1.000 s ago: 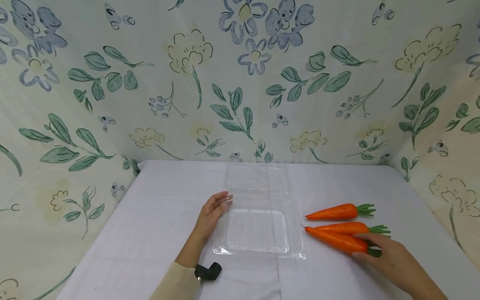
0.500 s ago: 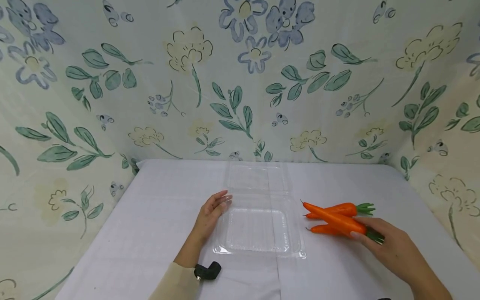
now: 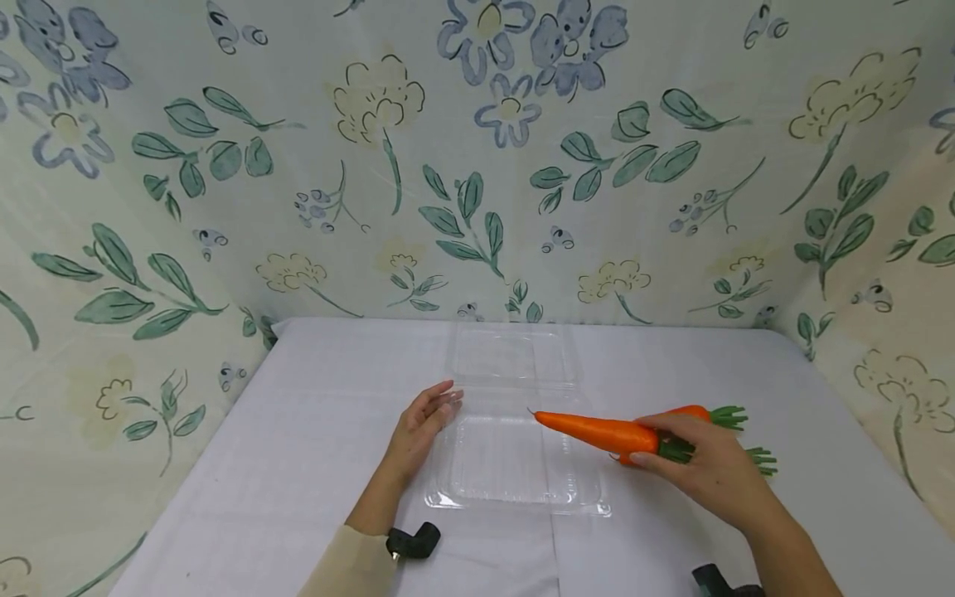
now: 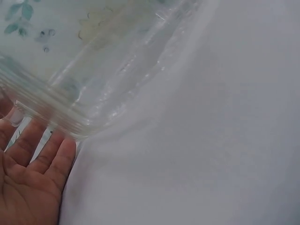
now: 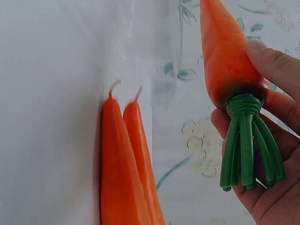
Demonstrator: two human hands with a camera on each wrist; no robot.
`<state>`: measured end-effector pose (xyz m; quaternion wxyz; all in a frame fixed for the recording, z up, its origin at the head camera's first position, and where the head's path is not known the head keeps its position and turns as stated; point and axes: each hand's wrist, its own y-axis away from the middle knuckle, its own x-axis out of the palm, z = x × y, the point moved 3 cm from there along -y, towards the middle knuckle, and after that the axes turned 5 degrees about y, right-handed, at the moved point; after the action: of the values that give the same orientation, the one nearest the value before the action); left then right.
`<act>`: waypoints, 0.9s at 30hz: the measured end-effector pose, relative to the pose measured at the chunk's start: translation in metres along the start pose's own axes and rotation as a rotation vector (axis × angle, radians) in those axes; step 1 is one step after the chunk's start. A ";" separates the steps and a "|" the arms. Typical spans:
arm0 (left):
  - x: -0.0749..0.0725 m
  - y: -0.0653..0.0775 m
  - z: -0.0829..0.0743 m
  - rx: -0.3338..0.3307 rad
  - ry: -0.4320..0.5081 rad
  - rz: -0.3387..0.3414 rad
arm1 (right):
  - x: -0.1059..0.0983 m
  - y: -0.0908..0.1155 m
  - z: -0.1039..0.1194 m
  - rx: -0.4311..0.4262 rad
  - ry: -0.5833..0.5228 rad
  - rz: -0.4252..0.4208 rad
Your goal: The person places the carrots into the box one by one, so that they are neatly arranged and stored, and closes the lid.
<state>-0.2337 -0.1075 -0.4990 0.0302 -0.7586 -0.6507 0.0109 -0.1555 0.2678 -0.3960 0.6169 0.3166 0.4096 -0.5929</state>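
My right hand (image 3: pixel 709 464) grips an orange carrot (image 3: pixel 597 429) near its green stalks, with thumb and fingers around the thick end. The carrot points left, its thin tip over the clear plastic container (image 3: pixel 511 497). In the right wrist view the held carrot (image 5: pixel 229 56) is tilted, stalks toward the palm (image 5: pixel 276 201). My left hand (image 3: pixel 418 431) holds the left rim of the container, by the fold between base and lid. The left wrist view has its fingers (image 4: pixel 56 154) at the container's edge (image 4: pixel 79 126).
Two more carrots lie on the white-covered table (image 3: pixel 321 373) right of the container, partly hidden by my right hand; their tips show as a near carrot (image 5: pixel 119 173) and a neighbouring carrot (image 5: pixel 140 145). The container's lid (image 3: pixel 515 356) lies folded back. Flowered cloth (image 3: pixel 477 166) hangs behind.
My right hand has lifted the nearest carrot off the others and carried it left, so its tip now hangs over the container. The left hand has stayed at the container's rim.
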 end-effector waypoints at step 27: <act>0.003 0.001 -0.002 0.002 -0.020 -0.010 | 0.061 -0.014 0.078 -0.146 0.029 0.213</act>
<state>-0.2318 -0.1052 -0.4970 0.0245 -0.7552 -0.6548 0.0188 -0.1616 0.1689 -0.4124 0.6916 0.3211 0.4246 -0.4882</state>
